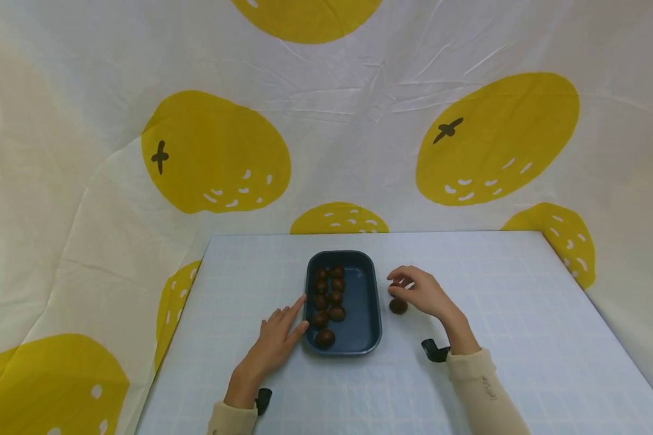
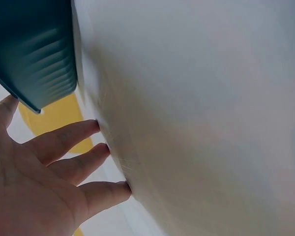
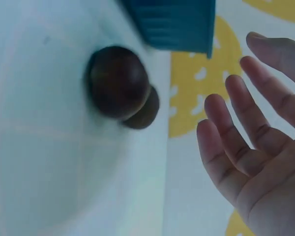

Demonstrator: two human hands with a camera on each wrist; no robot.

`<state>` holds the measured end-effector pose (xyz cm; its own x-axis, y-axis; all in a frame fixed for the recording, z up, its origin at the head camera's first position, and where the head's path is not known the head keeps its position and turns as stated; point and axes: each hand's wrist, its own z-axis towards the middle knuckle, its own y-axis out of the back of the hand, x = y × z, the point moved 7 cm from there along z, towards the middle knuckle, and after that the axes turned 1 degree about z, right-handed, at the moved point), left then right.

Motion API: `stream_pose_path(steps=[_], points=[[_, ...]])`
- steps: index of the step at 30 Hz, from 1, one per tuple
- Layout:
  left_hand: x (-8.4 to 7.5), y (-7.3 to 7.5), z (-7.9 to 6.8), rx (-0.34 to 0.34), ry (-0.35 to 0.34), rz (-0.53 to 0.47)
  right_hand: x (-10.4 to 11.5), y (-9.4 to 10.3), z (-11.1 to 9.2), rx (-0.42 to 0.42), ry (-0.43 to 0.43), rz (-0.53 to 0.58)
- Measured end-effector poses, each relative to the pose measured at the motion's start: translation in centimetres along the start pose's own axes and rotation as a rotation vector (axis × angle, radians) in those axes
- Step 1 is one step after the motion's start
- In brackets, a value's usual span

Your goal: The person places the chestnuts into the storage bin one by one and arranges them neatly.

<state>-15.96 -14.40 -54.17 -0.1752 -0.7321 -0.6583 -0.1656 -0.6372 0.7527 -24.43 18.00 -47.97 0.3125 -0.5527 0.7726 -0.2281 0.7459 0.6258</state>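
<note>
Two dark brown round balls lie on the table just right of a dark blue tray. The near ball (image 1: 398, 306) shows whole; in the right wrist view the far ball (image 3: 146, 112) is partly behind it. My right hand (image 1: 418, 291) hovers over them with loosely bent fingers and bare palm, holding nothing. My left hand (image 1: 274, 339) is spread at the tray's left side, its index finger and thumb right at the rim (image 1: 306, 326). In the left wrist view its other fingertips (image 2: 119, 187) rest on the table. Inside the tray, several similar balls (image 1: 324, 338) fill the left half in two columns.
The tray's bare right half (image 1: 361, 308) faces the right hand. A pale checked cloth covers the table (image 1: 522, 338). Behind it hangs a white curtain (image 1: 354, 151) with yellow fruit prints. Black wrist mounts (image 1: 434, 351) stick out beside both cuffs.
</note>
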Motion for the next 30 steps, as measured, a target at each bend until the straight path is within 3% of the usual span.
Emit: stream_pose_path(steps=[7, 19, 30], points=[[0.0, -0.1, 0.0, -0.006, -0.001, 0.011, -2.9, 0.5, -1.3, -0.012, -0.065, -0.005], [-0.1, -0.1, 0.0, -0.007, -0.005, 0.019, -6.5, -0.5, -2.5, 0.056, -0.168, 0.007], [-0.1, 0.0, 0.1, -0.011, -0.005, 0.025, -6.9, -1.3, -2.5, 0.044, -0.08, -0.068]])
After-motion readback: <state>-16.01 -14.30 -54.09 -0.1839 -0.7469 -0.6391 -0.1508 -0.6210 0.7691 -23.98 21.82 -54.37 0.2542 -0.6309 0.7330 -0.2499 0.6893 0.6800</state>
